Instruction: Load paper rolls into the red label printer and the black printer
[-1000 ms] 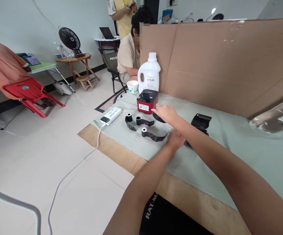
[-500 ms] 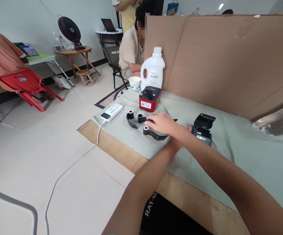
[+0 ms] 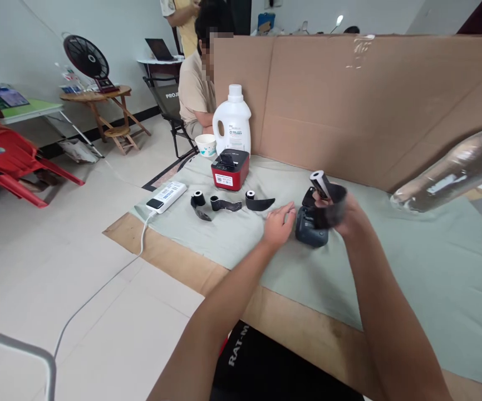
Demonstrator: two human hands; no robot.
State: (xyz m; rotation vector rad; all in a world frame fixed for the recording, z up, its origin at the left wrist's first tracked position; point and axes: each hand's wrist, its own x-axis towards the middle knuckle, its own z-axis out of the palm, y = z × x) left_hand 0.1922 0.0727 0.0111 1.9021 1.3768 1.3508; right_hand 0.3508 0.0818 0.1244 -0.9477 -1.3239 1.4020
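Note:
My right hand (image 3: 347, 211) is closed around a paper roll (image 3: 318, 177), dark outside with a white end. The roll's loose dark strip curls down beneath it, blurred. This roll is above a dark blue-grey portable printer (image 3: 311, 229), whose black lid stands raised and is partly hidden by the hand. To the printer's left, my left hand (image 3: 280, 224) is low over the cloth with fingers stretched out, holding nothing. Three similar rolls lie left of it: one roll (image 3: 198, 197) at the far left, a middle roll (image 3: 215, 203), and a right roll (image 3: 250, 194), each with a loose strip.
Behind the rolls stand a red-and-black printer (image 3: 229, 171), a white detergent jug (image 3: 233, 123) and a paper bowl (image 3: 206, 145). A white power strip (image 3: 166, 197) lies left. A cardboard panel (image 3: 328, 106) backs the cloth; a plastic-wrapped bundle (image 3: 453, 167) leans right. Other people sit and stand beyond.
My right hand has lifted the front roll and carried it rightward, over the portable printer. My left hand has come away to the printer's left side. The view has turned slightly right.

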